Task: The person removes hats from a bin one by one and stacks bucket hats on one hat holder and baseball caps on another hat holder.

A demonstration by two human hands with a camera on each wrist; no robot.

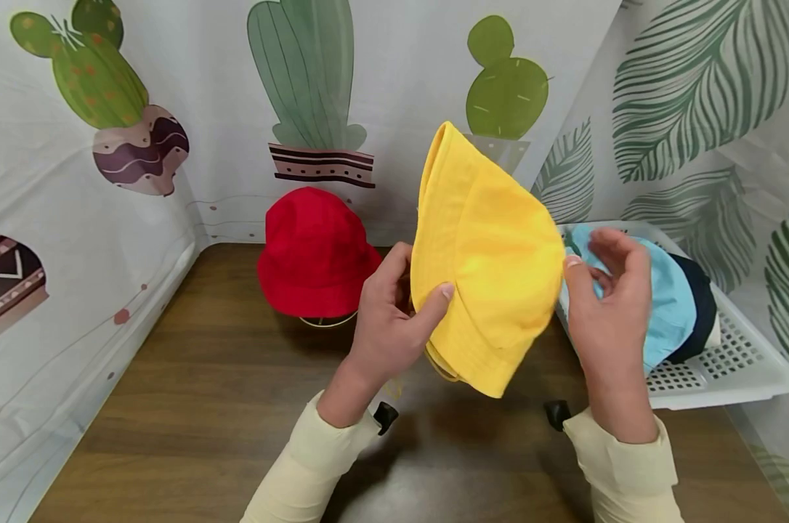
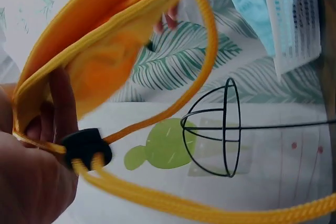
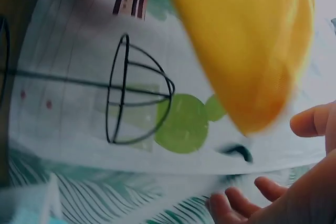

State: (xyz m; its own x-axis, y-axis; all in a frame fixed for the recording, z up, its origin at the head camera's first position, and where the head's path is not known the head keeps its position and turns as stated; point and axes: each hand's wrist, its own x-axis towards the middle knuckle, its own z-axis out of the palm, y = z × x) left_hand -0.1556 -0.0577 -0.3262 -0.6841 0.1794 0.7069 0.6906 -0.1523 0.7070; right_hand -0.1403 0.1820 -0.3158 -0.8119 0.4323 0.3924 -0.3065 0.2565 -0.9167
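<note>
A yellow bucket hat [image 1: 499, 247] is held up sideways above the table. My left hand [image 1: 394, 319] grips its brim, thumb on the outside and fingers inside, as the left wrist view shows. From the brim hangs a yellow cord [image 2: 211, 40] with a black cord stopper [image 2: 86, 148] beside the left fingers. My right hand [image 1: 613, 312] is at the crown, fingers loosely bent and spread, thumb near the fabric; no grip shows. A small dark curved piece [image 3: 239, 152], blurred, is by the crown's tip. Behind the hat, a black wire hat stand [image 3: 123, 87] appears in both wrist views.
On the left, a red bucket hat [image 1: 316, 254] sits on a stand. To the right is a white plastic basket [image 1: 747, 385] with a light blue hat [image 1: 669, 305] and a dark hat [image 1: 700, 309] inside. Patterned cloth [image 1: 407, 73] hangs around the wooden table [image 1: 172, 421].
</note>
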